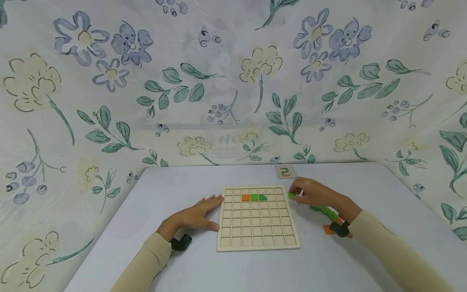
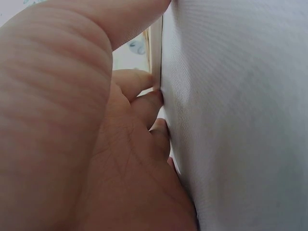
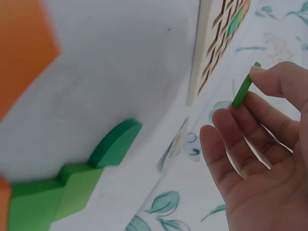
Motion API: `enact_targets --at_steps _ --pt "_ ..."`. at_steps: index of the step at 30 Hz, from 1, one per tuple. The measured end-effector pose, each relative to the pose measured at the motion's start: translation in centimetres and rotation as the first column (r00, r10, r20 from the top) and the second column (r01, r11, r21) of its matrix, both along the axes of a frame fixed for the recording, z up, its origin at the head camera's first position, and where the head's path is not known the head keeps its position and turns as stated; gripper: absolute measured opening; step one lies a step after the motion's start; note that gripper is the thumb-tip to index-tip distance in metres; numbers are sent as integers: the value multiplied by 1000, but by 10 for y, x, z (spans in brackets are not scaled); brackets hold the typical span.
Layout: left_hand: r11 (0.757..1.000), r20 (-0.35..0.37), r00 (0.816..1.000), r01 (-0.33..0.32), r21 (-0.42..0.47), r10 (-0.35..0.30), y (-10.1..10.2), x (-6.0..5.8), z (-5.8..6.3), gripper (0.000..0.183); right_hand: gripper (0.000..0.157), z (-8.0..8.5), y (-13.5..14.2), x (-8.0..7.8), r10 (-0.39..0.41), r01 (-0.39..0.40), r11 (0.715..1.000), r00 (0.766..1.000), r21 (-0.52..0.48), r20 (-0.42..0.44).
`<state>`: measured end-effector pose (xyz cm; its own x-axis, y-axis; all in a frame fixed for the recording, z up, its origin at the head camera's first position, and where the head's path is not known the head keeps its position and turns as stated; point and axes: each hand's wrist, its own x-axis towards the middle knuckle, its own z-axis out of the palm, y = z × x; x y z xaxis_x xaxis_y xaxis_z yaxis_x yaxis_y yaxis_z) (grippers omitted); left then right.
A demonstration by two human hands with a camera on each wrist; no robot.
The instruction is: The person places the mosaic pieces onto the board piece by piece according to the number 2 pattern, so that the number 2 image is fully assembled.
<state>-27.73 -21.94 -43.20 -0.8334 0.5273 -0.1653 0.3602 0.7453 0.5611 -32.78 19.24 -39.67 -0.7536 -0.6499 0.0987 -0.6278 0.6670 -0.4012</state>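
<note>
A pale wooden grid board (image 1: 258, 219) lies on the table, with an orange square tile (image 1: 245, 197), a green square tile (image 1: 254, 197) and a darker green rounded tile (image 1: 262, 197) side by side in its second row. My left hand (image 1: 195, 214) rests spread along the board's left edge, fingertips and thumb right at the rim. Just off the board's upper right side, my right hand (image 1: 310, 191) pinches a light green tile (image 3: 244, 87) between thumb and fingers. In the right wrist view the tile is seen edge-on, raised off the table.
Loose green tiles (image 1: 329, 212) and orange tiles (image 1: 328, 229) lie to the right of the board, partly under my right forearm. A small printed pattern card (image 1: 285, 172) sits behind the board. A floral cloth (image 1: 226, 101) hangs along the table's far edge.
</note>
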Motion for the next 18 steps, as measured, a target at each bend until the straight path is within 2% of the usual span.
enact_targets --at_steps 7,18 --pt "1000 3 1000 4 3 -4 0 1 0 104 12 1 -17 -2 38 -38 999 999 3 2" --pt "1000 2 1000 -4 -7 4 0 1 -1 103 12 8 -45 2 26 -28 999 998 28 60"
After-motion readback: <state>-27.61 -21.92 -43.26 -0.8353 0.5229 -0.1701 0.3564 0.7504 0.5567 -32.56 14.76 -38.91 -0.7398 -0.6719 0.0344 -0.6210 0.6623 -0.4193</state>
